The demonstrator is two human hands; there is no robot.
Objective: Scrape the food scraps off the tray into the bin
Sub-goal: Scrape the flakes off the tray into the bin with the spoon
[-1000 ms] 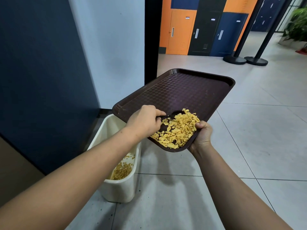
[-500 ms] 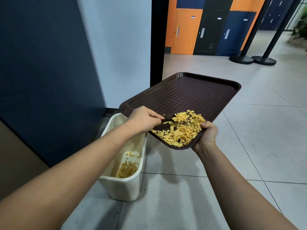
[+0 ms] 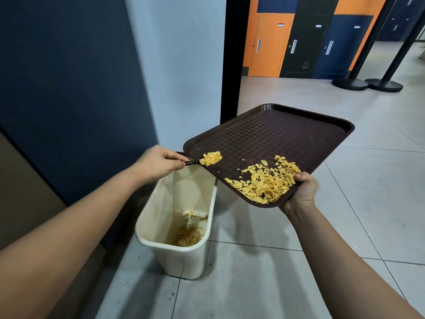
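Head view, near to far. Right hand (image 3: 301, 192), lower right of centre, grips the near corner of the brown tray (image 3: 287, 139): thumb curled over the rim, fingers hidden underneath. Tray is held in the air, its left edge overhanging the bin.

Left hand (image 3: 158, 163), centre left, fingers curled round the dark handle of a spoon (image 3: 192, 161); looks like a spoon, though the bowl is buried under a small heap of yellow flakes (image 3: 211, 158) at the tray's left edge, above the bin's opening.

Main pile of flakes (image 3: 266, 183) sits at the near corner, against the right thumb, well apart from the bin side.

Cream plastic bin (image 3: 161, 240), lower centre, on the tiled floor: holds a shallow layer of brownish-yellow scraps (image 3: 187, 236) at the bottom, mostly empty above.

Step in hand (judgement): carry the spoon's load past the rim and let it drop. To do well: keep that edge over the opening, tilt the tray down toward the bin, draw the main pile leftward in short strokes. Risk: flakes spilling off the near rim onto the floor.
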